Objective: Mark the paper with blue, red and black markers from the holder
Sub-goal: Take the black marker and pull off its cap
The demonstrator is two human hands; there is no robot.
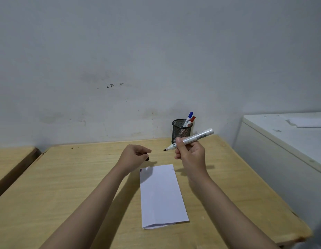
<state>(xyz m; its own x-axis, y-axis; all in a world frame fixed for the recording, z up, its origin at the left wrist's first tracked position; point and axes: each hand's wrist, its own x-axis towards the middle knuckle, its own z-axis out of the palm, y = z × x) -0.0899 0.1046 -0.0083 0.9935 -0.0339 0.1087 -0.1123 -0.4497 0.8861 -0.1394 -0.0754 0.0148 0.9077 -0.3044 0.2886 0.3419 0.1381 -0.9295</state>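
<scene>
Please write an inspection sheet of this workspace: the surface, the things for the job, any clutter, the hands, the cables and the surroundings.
Surface: light wooden table, bare apart from the job's things.
Job's things: white folded paper lies flat on the table, with small marks at its far left corner; black mesh holder stands at the far edge with the blue marker and red marker inside; black marker is uncapped, tip pointing left, above the table.
Clutter: nothing seen.
Hands: right hand has its grip on the black marker; left hand is closed on the black cap.
Cables: nothing seen.
Surroundings: grey stained wall; white cabinet at right; a second table at left.
</scene>
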